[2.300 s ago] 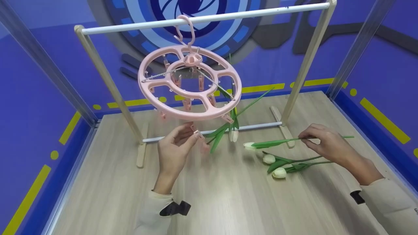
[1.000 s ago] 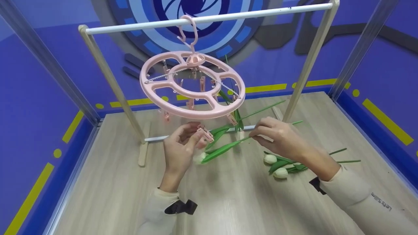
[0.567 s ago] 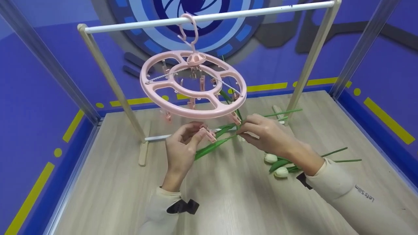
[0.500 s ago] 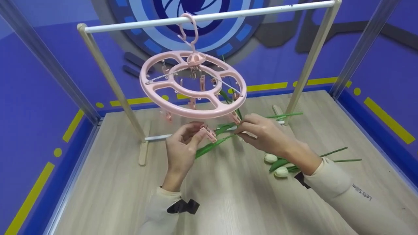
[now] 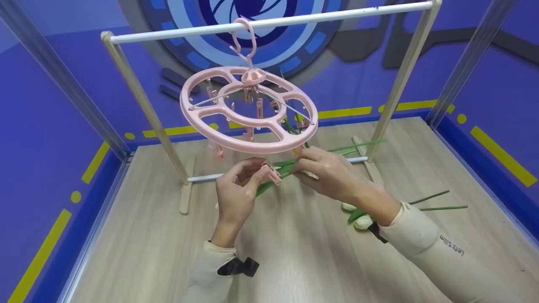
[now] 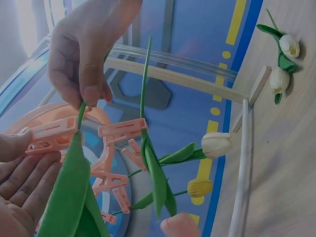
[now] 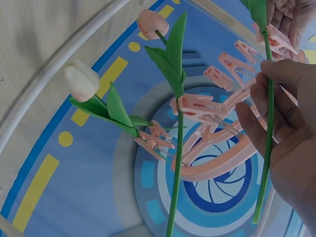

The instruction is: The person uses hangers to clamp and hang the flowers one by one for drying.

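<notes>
- A wood-grain table (image 5: pixel 294 261) spreads below, flanked by blue walls (image 5: pixel 50 126).
- A rack (image 5: pixel 142 101) of wooden posts and white bars stands on the table.
- A round pink hanger (image 5: pixel 248 146) hooks over the rack's top bar.
- The right hand (image 5: pixel 332 172) pinches the stem of the held tulip (image 7: pixel 270 123), just beside the left hand.
- The left hand (image 5: pixel 238 189) holds a pink clip (image 5: pixel 273 174) between thumb and fingers, below the hanger's near rim. The stem meets the clip's end; whether it lies between the jaws, the views cannot tell.
- A pink tulip (image 7: pixel 153 23) and a hanging white tulip (image 7: pixel 81 80) dangle heads-down from other clips (image 7: pixel 200 105).
- Two white tulips (image 6: pixel 289 45) lie on the table, partly behind the right arm in the head view.
</notes>
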{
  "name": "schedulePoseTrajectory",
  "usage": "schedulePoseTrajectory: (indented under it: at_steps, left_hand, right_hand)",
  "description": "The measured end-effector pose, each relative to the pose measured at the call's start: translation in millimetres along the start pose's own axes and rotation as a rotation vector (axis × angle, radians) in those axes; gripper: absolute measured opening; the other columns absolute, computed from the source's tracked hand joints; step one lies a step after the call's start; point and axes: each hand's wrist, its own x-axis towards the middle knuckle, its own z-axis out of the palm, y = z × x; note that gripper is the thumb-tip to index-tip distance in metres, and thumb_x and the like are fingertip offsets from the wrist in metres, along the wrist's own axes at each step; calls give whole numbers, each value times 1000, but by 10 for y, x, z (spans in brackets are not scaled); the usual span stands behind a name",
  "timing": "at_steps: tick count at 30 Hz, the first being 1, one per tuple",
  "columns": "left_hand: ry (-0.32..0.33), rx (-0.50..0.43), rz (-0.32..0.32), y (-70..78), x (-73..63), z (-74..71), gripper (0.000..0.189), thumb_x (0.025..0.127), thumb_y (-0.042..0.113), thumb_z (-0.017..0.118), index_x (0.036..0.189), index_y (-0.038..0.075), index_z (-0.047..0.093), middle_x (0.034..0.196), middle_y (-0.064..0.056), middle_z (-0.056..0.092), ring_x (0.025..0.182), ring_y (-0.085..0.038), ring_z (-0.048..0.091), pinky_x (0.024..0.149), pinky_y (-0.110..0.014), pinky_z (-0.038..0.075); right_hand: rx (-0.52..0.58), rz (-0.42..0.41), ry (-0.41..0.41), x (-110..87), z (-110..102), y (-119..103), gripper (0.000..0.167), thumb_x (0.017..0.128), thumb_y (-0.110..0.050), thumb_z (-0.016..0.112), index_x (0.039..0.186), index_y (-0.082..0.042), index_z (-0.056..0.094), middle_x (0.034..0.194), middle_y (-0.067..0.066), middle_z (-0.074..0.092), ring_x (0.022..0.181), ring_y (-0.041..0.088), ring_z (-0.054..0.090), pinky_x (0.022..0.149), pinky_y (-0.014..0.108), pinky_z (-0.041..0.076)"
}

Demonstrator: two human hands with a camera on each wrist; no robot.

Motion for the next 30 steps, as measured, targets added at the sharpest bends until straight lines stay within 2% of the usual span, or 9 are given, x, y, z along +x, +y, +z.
schedulePoseTrajectory:
  at_steps: [9,16,19,23,30]
  left_hand:
    - [6,-15,1,-9,-2,10,20,95,4,81,113,-2,78,104,-5,79,90,-20,76,81,-42,65]
    - [-14,-24,-27,6,-8,7,25,96,7,80,119,-2,76,108,-6,79,95,-19,76,86,-42,64]
    - [-24,-27,-48,18,-5,-2,27,97,9,79,122,-1,75,111,-6,78,98,-18,75,89,-42,64]
    - [-32,-23,-61,27,16,-31,29,97,9,79,124,-1,75,114,-8,78,101,-19,75,92,-41,63]
    - [-58,-3,-69,55,79,-114,31,97,12,80,125,0,75,120,-7,77,110,-20,74,98,-38,60]
  right_hand:
    - [-3,-14,36,8,31,-9,25,81,5,91,99,-3,76,101,8,74,87,23,69,76,35,65]
    - [-2,-6,16,18,18,-16,22,84,3,89,102,-3,77,102,7,74,90,22,70,79,33,65]
    - [2,-6,13,13,10,-17,21,85,2,88,102,-3,76,102,7,73,88,21,69,76,32,64]
    - [11,-2,6,12,10,-22,21,86,4,87,101,-3,75,102,7,71,86,21,66,74,32,64]
    - [13,13,-15,20,-5,-43,17,90,5,82,102,-5,75,103,9,71,91,24,67,77,33,64]
